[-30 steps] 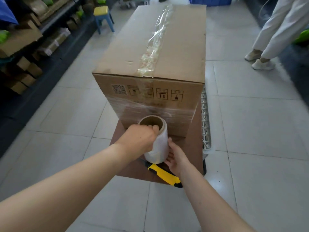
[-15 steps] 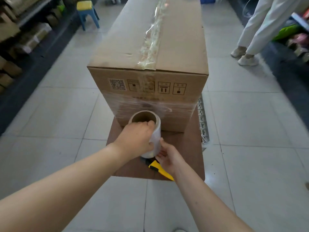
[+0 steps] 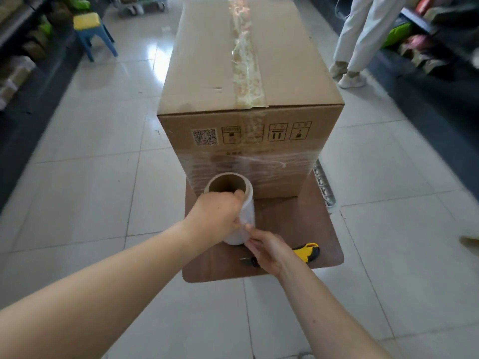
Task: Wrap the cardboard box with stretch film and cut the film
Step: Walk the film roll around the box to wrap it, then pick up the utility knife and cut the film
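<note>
Shelving (image 3: 23,47) lines the left edge, stacked with cartons and green packs, and a blue stool with a yellow seat (image 3: 89,24) stands on the pale floor tiles (image 3: 90,177) beside it.

From the lower left the left hand (image 3: 217,213) reaches in and grips the stretch film roll (image 3: 237,203) near its top, fingers curled round the side and one fingertip hooked over the rim of the cardboard core. The roll is upright, open core facing up, just in front of the near face of the cardboard box (image 3: 207,60).

The box sits in the middle of the view on a brown board (image 3: 324,242). It is tall and long, with crinkled clear tape (image 3: 246,60) running down the centre of its top and over the near edge. A QR code and handling symbols are printed across the near face, and bands of film (image 3: 272,167) already cover the lower part of that face.

The right hand (image 3: 270,251) comes from the lower right, one outstretched fingertip touching the lower side of the roll; whether its other fingers hold anything cannot be told. A yellow and black utility knife (image 3: 307,251) shows on both sides of that hand, over the board.

A grey metal rack (image 3: 322,187) shows past the box's right corner. Further right stand a person's legs in white trousers (image 3: 363,35), then more shelves (image 3: 440,35).
</note>
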Available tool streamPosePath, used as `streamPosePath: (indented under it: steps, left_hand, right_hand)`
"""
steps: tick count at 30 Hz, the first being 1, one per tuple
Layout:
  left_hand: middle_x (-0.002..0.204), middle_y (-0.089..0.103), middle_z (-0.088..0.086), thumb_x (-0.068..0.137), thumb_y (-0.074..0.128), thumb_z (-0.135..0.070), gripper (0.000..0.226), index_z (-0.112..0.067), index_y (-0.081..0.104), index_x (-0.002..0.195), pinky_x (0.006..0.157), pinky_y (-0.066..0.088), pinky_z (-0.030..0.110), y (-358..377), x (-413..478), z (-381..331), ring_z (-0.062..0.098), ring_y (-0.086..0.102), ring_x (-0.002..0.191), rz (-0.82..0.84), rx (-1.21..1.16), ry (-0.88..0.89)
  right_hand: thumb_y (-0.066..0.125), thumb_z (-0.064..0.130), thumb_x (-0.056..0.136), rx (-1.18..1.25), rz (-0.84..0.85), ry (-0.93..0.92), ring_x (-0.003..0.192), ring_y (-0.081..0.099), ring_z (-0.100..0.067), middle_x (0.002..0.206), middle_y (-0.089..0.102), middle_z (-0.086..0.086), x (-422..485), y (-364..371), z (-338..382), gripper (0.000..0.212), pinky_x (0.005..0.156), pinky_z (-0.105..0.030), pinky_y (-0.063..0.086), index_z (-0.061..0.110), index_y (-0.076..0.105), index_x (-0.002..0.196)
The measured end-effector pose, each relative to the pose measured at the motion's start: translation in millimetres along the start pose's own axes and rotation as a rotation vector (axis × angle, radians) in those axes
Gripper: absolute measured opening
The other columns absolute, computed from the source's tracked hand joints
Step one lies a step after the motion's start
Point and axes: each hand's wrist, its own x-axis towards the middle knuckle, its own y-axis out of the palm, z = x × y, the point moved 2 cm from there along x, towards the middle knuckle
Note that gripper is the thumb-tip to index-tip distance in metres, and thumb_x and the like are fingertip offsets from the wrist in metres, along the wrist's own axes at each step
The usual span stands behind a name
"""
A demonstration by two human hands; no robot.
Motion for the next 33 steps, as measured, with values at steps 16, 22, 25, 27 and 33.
streamPosePath:
  steps: [16,22,25,27,33]
  left_hand:
    - [0.089,0.064,0.002,0.087,0.050,-0.023,0.029,-0.014,0.047,0.114,0.062,0.049,0.031,12,-9,18,0.025,0.061,0.074,-0.037,0.060,-0.001]
    - [0.098,0.067,0.005,0.098,0.043,-0.035,0.043,-0.007,0.037,0.130,0.060,0.046,0.030,20,1,10,0.024,0.066,0.082,-0.006,0.147,-0.018]
    - [0.101,0.066,0.007,0.099,0.041,-0.037,0.049,-0.004,0.034,0.134,0.064,0.051,0.032,19,5,7,0.025,0.066,0.085,0.029,0.176,-0.018]
    - [0.104,0.066,0.009,0.099,0.040,-0.036,0.050,-0.003,0.033,0.136,0.065,0.050,0.031,19,5,6,0.025,0.065,0.087,0.010,0.204,-0.008]
    - [0.098,0.066,0.008,0.096,0.049,-0.026,0.039,-0.004,0.042,0.128,0.065,0.054,0.033,19,-8,5,0.025,0.065,0.081,0.014,0.244,0.051]
  right_hand:
    - [0.065,0.009,0.089,-0.064,-0.055,-0.066,0.070,0.057,-0.003,0.070,0.056,0.001,-5,23,-23,0.011,0.076,-0.016,0.047,0.005,0.056,0.083]
    - [0.076,0.016,0.079,-0.249,-0.095,-0.096,0.105,0.062,-0.019,0.106,0.066,-0.008,-5,16,-11,0.041,0.095,-0.032,0.048,0.002,0.059,0.114]
    - [0.078,0.016,0.076,-0.410,-0.159,-0.153,0.106,0.062,-0.025,0.115,0.065,-0.011,-6,3,13,0.052,0.082,-0.035,0.052,0.007,0.054,0.121]
    - [0.079,0.012,0.075,-0.368,-0.180,-0.189,0.106,0.063,-0.026,0.119,0.063,-0.015,-6,-8,31,0.063,0.080,-0.033,0.053,0.004,0.049,0.130]
    - [0.070,0.002,0.079,-0.782,-0.154,-0.406,0.113,0.058,-0.020,0.123,0.060,-0.007,-22,-38,51,0.041,0.094,-0.026,0.044,0.015,0.064,0.117]
